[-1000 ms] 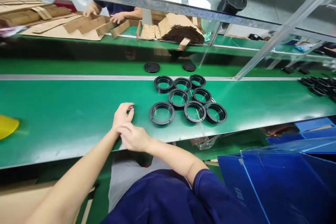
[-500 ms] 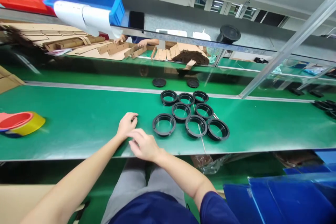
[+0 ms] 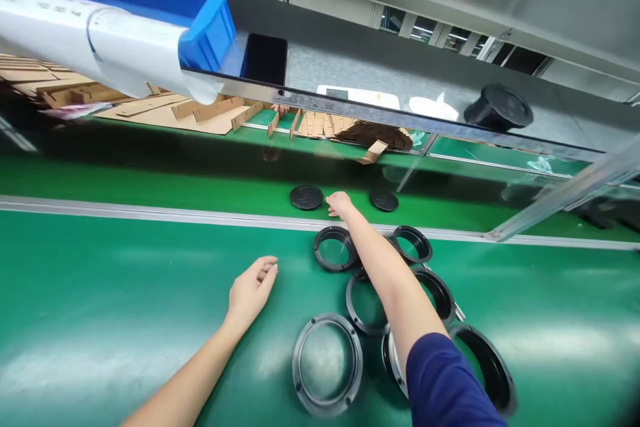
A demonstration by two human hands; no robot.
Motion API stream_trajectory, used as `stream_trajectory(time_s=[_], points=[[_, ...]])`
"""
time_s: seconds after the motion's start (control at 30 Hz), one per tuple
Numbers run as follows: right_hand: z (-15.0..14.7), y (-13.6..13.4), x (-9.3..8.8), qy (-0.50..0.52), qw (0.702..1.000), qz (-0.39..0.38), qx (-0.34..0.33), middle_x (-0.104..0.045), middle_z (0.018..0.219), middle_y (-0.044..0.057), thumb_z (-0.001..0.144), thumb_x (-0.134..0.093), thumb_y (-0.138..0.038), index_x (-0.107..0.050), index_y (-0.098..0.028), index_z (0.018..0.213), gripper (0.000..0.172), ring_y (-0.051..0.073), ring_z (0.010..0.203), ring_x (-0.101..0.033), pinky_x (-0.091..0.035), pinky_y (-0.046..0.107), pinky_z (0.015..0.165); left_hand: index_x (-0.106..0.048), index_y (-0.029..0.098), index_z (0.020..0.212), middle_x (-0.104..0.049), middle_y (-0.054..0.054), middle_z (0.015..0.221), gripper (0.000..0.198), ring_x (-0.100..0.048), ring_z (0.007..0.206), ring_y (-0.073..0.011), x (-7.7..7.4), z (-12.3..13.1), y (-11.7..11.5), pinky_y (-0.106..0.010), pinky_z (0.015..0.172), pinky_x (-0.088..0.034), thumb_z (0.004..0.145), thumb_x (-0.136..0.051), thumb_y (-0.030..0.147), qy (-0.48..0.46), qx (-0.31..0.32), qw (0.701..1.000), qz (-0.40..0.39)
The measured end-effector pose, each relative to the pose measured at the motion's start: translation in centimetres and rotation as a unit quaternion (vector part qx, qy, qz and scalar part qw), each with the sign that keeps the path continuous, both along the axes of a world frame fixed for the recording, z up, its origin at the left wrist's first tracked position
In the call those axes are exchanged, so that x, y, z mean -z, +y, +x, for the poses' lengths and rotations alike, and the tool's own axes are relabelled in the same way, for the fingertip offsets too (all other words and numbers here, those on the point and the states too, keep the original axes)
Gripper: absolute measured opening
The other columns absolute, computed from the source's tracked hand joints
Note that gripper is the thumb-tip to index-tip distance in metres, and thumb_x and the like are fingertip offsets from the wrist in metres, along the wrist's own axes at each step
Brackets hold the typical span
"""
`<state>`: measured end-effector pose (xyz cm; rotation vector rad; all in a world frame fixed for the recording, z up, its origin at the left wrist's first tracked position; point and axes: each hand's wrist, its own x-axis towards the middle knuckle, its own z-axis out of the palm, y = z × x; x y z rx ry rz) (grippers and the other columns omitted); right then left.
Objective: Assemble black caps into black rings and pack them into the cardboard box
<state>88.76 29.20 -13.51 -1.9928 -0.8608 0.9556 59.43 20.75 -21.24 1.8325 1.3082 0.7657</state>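
The right hand (image 3: 340, 203) reaches past the cluster of black rings (image 3: 334, 248) on the green tabletop (image 3: 125, 293), its fingers loosely open and empty, between two black discs (image 3: 307, 197) beyond the cluster. The left hand (image 3: 251, 291) rests open left of the rings. A blue bin (image 3: 205, 33) sits on the shelf above; its contents are hidden.

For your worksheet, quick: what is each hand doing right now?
Left hand: open, empty, resting on the green belt.
Right hand: open, empty, stretched between two black discs.
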Motion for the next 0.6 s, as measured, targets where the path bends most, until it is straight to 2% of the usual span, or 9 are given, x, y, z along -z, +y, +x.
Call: stream_trajectory(time_s=[0.13,0.23,0.3,0.4,0.5,0.6], points=[[0.0,3.9,2.2,0.090,0.995,-0.026,0.027,-0.064,0.120,0.009,0.103,-0.067,-0.036,-0.062,-0.014,0.126,0.032,0.021,0.100,-0.067,-0.062,0.038,0.085,-0.070,0.024,0.107,-0.074,-0.004,0.091,0.047,-0.069,0.084,-0.0239,0.0,-0.4,-0.2,-0.035,0.077,-0.050,0.083,-0.051,0.060,-0.006,0.009,0.999,-0.031],[-0.5,4.6,2.0,0.148,0.989,0.011,0.027,-0.065,0.115,0.008,0.103,-0.067,-0.035,-0.062,-0.014,0.123,0.029,0.019,0.094,-0.067,-0.062,0.035,0.080,-0.072,0.024,0.107,-0.074,-0.004,0.092,0.047,-0.068,0.084,-0.0242,-0.1,-0.3,-0.3,-0.036,0.077,-0.050,0.082,-0.053,0.059,-0.020,0.009,0.999,-0.044],[-1.2,3.7,1.1,0.179,0.982,0.053,0.021,-0.066,0.108,0.006,0.103,-0.067,-0.032,-0.064,-0.013,0.117,0.024,0.017,0.089,-0.067,-0.062,0.032,0.076,-0.073,0.024,0.105,-0.074,-0.004,0.091,0.045,-0.067,0.082,-0.0243,-0.2,-0.3,-0.4,-0.036,0.075,-0.049,0.080,-0.056,0.058,-0.044,0.004,0.998,-0.052],[-2.5,0.3,-0.8,0.220,0.967,0.130,0.002,-0.065,0.089,0.002,0.099,-0.072,-0.026,-0.064,-0.012,0.094,0.018,0.015,0.081,-0.067,-0.061,0.030,0.077,-0.074,0.022,0.097,-0.073,-0.005,0.085,0.039,-0.065,0.075,-0.0235,-0.5,-0.3,-0.4,-0.036,0.071,-0.048,0.073,-0.067,0.053,-0.138,-0.008,0.987,-0.082],[-4.4,-5.4,-2.6,0.260,0.943,0.207,-0.026,-0.063,0.076,-0.001,0.085,-0.086,-0.030,-0.058,-0.015,0.076,0.033,0.014,0.081,-0.066,-0.061,0.033,0.087,-0.072,0.018,0.095,-0.072,-0.007,0.083,0.043,-0.065,0.077,-0.0237,-1.5,-0.4,-0.5,-0.035,0.073,-0.050,0.069,-0.076,0.051,-0.238,-0.001,0.965,-0.113],[-7.0,-12.2,-3.4,0.292,0.920,0.259,-0.037,-0.062,0.077,-0.002,0.066,-0.096,-0.044,-0.058,-0.017,0.076,0.048,0.015,0.081,-0.066,-0.061,0.035,0.088,-0.068,0.017,0.108,-0.073,-0.011,0.101,0.054,-0.068,0.096,-0.0252,-3.5,-0.4,-1.4,-0.036,0.083,-0.055,0.075,-0.074,0.060,-0.315,0.022,0.938,-0.141]])
